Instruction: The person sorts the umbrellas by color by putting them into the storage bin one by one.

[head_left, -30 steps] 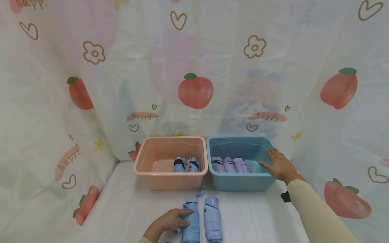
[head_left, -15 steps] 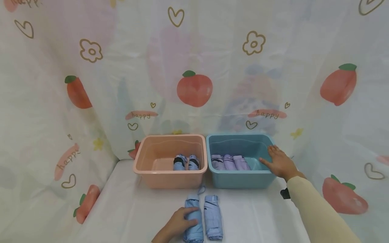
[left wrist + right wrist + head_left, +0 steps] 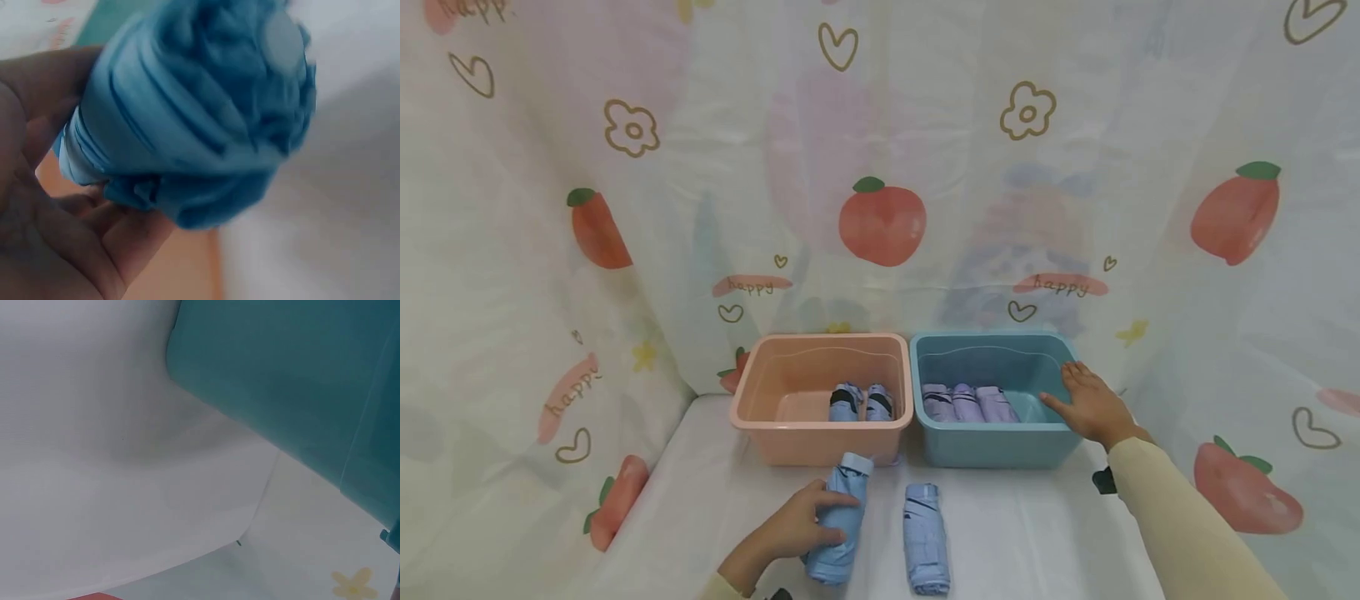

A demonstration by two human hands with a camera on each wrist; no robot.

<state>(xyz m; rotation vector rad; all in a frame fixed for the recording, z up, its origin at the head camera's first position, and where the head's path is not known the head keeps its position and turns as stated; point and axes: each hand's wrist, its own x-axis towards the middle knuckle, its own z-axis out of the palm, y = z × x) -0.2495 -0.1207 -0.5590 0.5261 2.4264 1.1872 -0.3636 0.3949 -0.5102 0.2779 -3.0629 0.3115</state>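
My left hand grips a folded light-blue umbrella around its middle, tilted, in front of the peach bin. In the left wrist view the gathered end of the umbrella faces the camera, with fingers and thumb on either side. A second folded blue umbrella lies on the white surface to the right. With fingers straight, my right hand rests at the right rim of the blue bin. The right wrist view shows only that bin's outer wall, not the fingers.
The peach bin stands left of the blue one and holds two blue umbrellas. Inside the blue bin lie three purple umbrellas. A fruit-patterned curtain closes off the back and sides of the white surface.
My left hand has taken hold of the left blue umbrella, first nudging it right, then lifting and tilting it to the left. The right hand has stayed at the blue bin's rim.
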